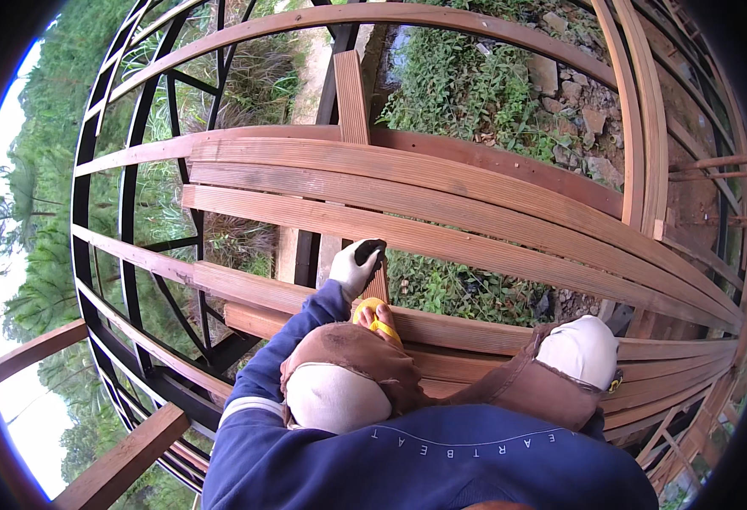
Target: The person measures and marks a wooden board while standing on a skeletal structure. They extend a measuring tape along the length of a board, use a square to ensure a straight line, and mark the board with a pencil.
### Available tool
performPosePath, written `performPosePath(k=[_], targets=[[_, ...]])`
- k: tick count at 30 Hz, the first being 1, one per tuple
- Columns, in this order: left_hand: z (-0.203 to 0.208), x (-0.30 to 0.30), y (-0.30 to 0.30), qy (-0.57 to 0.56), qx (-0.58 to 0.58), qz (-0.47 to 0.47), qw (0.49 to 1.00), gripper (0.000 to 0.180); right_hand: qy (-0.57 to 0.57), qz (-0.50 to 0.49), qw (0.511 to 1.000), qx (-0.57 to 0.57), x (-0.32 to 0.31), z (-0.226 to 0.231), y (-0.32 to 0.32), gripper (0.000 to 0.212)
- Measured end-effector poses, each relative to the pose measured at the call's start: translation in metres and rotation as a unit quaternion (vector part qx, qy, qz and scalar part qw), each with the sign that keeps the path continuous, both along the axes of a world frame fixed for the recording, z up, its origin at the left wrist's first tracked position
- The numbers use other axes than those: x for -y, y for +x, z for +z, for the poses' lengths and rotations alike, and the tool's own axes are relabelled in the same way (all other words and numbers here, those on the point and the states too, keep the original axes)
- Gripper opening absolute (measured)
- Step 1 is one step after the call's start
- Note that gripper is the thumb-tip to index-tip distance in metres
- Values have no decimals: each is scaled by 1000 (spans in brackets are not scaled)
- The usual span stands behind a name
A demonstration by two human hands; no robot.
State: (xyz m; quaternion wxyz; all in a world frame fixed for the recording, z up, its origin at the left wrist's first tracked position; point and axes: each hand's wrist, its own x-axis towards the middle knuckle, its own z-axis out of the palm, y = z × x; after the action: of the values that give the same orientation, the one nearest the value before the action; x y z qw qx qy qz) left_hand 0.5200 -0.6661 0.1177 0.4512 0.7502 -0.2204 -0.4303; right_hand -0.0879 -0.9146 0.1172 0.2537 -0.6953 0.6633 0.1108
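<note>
My left hand [355,267], in a white glove with black fingers, reaches forward past my knee. Its fingers are curled over the upper end of a short wooden board [376,289], which spans the gap between the decking planks beside my foot. Just beyond the hand runs a long grooved decking plank [441,245], with more planks [407,198] laid alongside it. My foot in a yellow sandal [377,316] rests close behind the hand. No part of my right hand shows; my right knee with a white patch [579,353] is on that side.
Another short grooved board [351,95] lies across the frame farther out. Black metal beams [310,255] cross below the planks, with open gaps down to plants and rubble [590,119]. Wooden posts [123,455] stand at the left; loose long timbers [637,127] lie at the right.
</note>
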Motion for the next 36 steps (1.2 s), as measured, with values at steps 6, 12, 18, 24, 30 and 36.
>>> performPosePath(k=[6,12,18,24,30,36], targets=[[35,57,1,-80,32,-143,986,33,51,235,927,289,72,139,271,12],[96,85,11,-224,-327,-58,916,42,247,514,808,150,36,178,477,20],[63,37,32,-243,-207,65,945,32,311,529,774,155,-6,147,527,39],[12,-31,41,-295,-395,282,823,32,87,764,587,253,-11,158,562,61],[-1,-45,48,-308,-527,377,697,32,48,698,585,411,-25,122,577,38],[51,-66,68,-36,-383,252,888,56,342,395,751,403,-16,109,582,26]])
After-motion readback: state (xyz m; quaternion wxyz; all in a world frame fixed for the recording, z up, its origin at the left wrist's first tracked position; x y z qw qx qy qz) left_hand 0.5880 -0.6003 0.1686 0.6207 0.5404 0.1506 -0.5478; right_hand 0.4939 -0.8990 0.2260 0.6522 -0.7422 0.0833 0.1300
